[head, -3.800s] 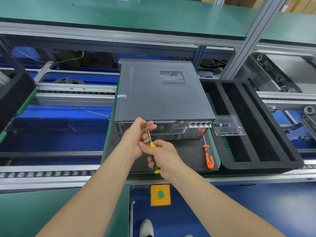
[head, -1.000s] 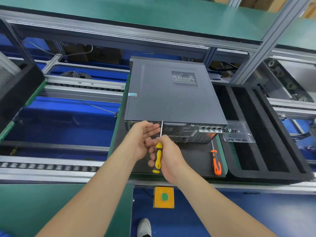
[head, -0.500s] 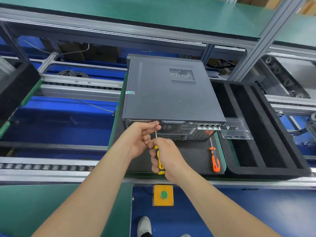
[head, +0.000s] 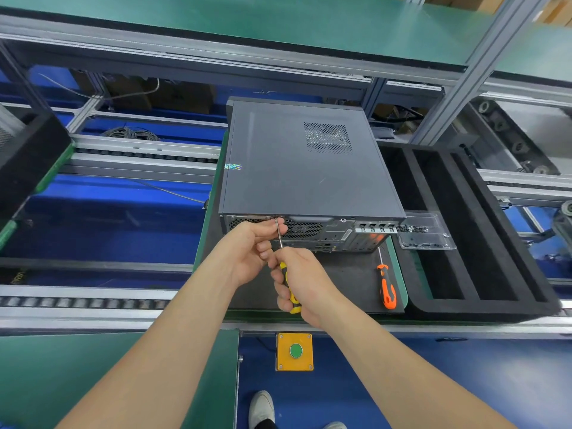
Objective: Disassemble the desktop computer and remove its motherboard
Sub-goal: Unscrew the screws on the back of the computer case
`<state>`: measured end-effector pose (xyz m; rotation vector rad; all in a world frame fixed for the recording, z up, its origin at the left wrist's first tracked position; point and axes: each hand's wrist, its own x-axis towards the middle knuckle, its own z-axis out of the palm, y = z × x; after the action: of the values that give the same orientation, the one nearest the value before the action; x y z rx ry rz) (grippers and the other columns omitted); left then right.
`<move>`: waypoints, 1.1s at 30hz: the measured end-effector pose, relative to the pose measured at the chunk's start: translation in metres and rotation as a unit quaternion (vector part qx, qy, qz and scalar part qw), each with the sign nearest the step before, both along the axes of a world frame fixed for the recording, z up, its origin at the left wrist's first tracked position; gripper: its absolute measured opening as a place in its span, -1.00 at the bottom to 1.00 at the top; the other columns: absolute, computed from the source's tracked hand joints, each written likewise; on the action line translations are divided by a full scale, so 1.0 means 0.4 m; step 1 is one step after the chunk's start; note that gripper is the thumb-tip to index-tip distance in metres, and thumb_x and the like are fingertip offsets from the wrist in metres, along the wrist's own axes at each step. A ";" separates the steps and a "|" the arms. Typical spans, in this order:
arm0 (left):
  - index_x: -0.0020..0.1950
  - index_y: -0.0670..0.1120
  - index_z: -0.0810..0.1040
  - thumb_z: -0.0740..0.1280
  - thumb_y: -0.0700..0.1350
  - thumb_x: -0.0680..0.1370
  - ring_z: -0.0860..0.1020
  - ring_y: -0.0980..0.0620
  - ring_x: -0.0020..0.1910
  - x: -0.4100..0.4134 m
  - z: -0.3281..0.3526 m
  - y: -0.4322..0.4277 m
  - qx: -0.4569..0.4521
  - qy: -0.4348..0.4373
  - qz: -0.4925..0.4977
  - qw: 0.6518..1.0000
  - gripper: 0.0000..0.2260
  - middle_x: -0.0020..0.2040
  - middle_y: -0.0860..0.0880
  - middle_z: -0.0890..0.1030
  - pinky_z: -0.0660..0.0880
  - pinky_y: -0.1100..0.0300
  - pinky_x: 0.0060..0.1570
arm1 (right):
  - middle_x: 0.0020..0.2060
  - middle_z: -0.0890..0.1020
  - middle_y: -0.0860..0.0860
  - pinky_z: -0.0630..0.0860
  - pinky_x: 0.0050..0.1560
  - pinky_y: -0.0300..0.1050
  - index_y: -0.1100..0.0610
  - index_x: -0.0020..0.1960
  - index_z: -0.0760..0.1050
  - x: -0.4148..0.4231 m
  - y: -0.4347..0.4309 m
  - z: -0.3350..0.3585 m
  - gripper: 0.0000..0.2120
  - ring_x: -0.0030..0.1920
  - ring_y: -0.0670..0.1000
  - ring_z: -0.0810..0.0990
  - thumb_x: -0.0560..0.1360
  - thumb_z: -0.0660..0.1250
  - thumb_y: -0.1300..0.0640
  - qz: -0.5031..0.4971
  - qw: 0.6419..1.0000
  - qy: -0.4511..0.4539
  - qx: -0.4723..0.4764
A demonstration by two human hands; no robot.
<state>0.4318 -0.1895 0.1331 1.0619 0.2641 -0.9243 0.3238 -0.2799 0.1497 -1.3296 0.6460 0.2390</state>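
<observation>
At the far left a black foam block (head: 28, 162) sits above the roller rail (head: 93, 301), with a green desk (head: 93, 382) nearer the person. In the middle, the desktop computer (head: 303, 168) lies flat on a black mat (head: 349, 280), lid closed, its rear panel facing the person. The left hand (head: 250, 249) is at that panel's left part, covering some of the vent grille; its fingers (head: 272, 226) are curled and pinch the thin shaft of the yellow screwdriver (head: 289, 289) near the tip. The tip meets the top edge of the rear panel. Just beside it, the right hand (head: 305, 280) has its fingers (head: 278, 274) wrapped round the yellow handle, a little back from the case. Below them is a yellow button box (head: 294, 351), and a shoe (head: 261, 407) is on the floor. Further right an orange screwdriver (head: 387, 289) lies on the mat, apart from both hands. A clear plastic plate (head: 427, 233) sits at the case's right rear corner on a black foam tray (head: 483, 243).
</observation>
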 end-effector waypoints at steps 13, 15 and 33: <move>0.17 -0.21 0.63 0.27 -0.30 0.66 0.24 0.16 -0.47 0.000 0.000 0.004 0.007 -0.022 -0.005 1.000 -0.82 -0.05 -0.06 0.69 0.25 0.31 -0.43 | -0.38 0.38 0.05 0.22 -0.54 -0.20 0.17 -0.11 0.50 0.004 0.011 -0.004 -0.80 -0.52 0.00 0.26 0.58 0.12 0.20 -0.012 1.000 0.005 0.000; 0.17 -0.21 0.63 0.26 -0.30 0.66 0.23 0.16 -0.47 -0.002 -0.001 0.002 0.006 -0.022 -0.004 1.000 -0.82 -0.03 -0.08 0.68 0.24 0.30 -0.40 | -0.37 0.38 0.06 0.22 -0.53 -0.20 0.17 -0.11 0.51 0.000 0.012 -0.007 -0.80 -0.51 0.00 0.26 0.58 0.12 0.20 -0.015 1.000 0.003 -0.006; 0.17 -0.22 0.65 0.30 -0.29 0.64 0.24 0.15 -0.47 0.007 -0.010 0.000 0.001 -0.013 -0.002 1.000 -0.83 -0.08 -0.05 0.73 0.27 0.31 -0.46 | -0.40 0.42 0.04 0.24 -0.55 -0.20 0.16 -0.12 0.52 0.003 -0.004 -0.003 -0.80 -0.53 -0.01 0.29 0.59 0.17 0.17 -0.015 0.999 0.013 0.045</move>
<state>0.4346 -0.1895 0.1293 1.0762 0.2409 -0.9134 0.3252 -0.2814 0.1485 -1.2319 0.6693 0.2587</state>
